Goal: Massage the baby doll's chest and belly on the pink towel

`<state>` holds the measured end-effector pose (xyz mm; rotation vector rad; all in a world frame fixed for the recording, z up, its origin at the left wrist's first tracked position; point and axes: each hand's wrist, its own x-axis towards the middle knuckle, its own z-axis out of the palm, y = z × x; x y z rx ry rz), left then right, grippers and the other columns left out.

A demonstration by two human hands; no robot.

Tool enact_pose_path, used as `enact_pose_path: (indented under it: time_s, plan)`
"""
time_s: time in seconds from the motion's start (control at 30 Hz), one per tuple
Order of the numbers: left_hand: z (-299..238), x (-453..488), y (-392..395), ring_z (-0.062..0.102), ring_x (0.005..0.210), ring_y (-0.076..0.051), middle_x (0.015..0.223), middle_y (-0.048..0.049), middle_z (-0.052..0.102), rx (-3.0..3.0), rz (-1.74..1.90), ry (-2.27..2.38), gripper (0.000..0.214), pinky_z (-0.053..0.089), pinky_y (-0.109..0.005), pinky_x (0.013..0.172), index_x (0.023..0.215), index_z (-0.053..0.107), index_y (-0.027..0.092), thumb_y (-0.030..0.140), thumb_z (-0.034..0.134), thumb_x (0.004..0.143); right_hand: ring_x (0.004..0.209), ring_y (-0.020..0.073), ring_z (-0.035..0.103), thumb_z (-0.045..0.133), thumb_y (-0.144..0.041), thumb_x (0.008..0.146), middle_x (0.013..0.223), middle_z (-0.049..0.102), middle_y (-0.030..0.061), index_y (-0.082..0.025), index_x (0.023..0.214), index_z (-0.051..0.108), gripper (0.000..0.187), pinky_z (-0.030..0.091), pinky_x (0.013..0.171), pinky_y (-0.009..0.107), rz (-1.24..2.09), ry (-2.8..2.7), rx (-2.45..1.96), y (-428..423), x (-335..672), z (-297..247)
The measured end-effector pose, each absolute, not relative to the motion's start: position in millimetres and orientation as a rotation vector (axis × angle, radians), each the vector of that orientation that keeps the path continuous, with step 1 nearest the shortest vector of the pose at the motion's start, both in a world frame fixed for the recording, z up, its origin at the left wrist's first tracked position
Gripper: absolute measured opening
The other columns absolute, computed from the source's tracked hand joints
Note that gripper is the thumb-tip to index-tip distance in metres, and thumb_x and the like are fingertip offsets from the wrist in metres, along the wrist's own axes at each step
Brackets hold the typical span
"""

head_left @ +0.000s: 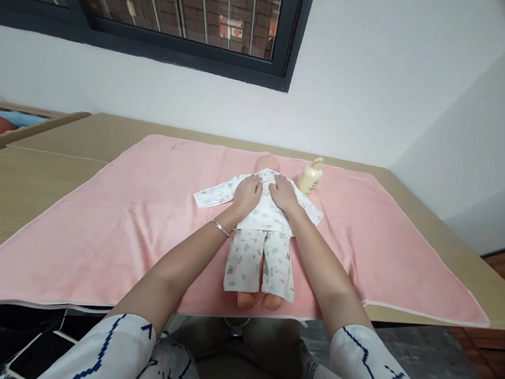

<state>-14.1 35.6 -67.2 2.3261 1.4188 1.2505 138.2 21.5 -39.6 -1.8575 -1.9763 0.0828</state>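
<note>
White sleeves [97,350] with a dark blue jagged pattern come in from the near edge, and the bare forearms reach across the bench [62,137] to a doll [265,215]. It lies lengthwise on a pink cloth [167,200], head [267,162] at the far end, feet [246,300] close to the near edge of the bench. No face shows, so it seems to be front down, though the small view leaves some doubt.

Both hands are open and grip nothing. The left hand [248,194] rests on the left half of the printed top [267,219], just below the head; the right hand [284,193] mirrors it on the right half, with a narrow strip of fabric between them. How hard they press cannot be told.

For this two-handed touch, which looks like a massage or steadying hold, matched placement is worth preserving: palms flat, fingers loose, equal light weight on each side, and pressure kept off the head and neck. Any stroke should follow the body without dragging the top into folds. With the feet so near the edge, pulling toward the near side could bring the doll and cloth along, so a gentle touch is safer. The bracelet [220,228] on the left wrist might snag the clothing. A pump bottle [310,178] stands just beyond the right sleeve of the doll; the right hand should avoid swinging outward into it.
</note>
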Motion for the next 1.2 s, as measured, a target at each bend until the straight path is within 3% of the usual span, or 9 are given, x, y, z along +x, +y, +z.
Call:
enact_pose_path:
  time_s: [0.77, 1.2]
  plan:
    - [-68.3, -14.5, 38.7, 0.062, 0.13, -0.024, 0.131, -0.0109, 0.071, 2.298, 1.307, 1.412, 0.035, 0.044, -0.043, 0.119, 0.119, 0.072, 0.015, 0.018, 0.046, 0.095, 0.147, 0.0335, 0.041, 0.032, -0.032, 0.098, 0.156, 0.047, 0.0181, -0.004, 0.148, 0.048, 0.06, 0.027, 0.123, 0.045, 0.041, -1.945, -1.866, 20.9, 135.1, -42.1]
    - [-71.0, -12.8, 42.1, 0.062, 0.131, -0.025, 0.133, -0.0125, 0.07, 2.288, 1.334, 1.381, 0.035, 0.045, -0.043, 0.119, 0.12, 0.071, 0.012, 0.018, 0.046, 0.096, 0.136, 0.0346, 0.051, 0.035, -0.029, 0.096, 0.146, 0.057, 0.0198, -0.006, 0.136, 0.056, 0.052, 0.034, 0.118, 0.05, -0.009, -1.949, -1.759, 23.2, 139.6, -45.9]
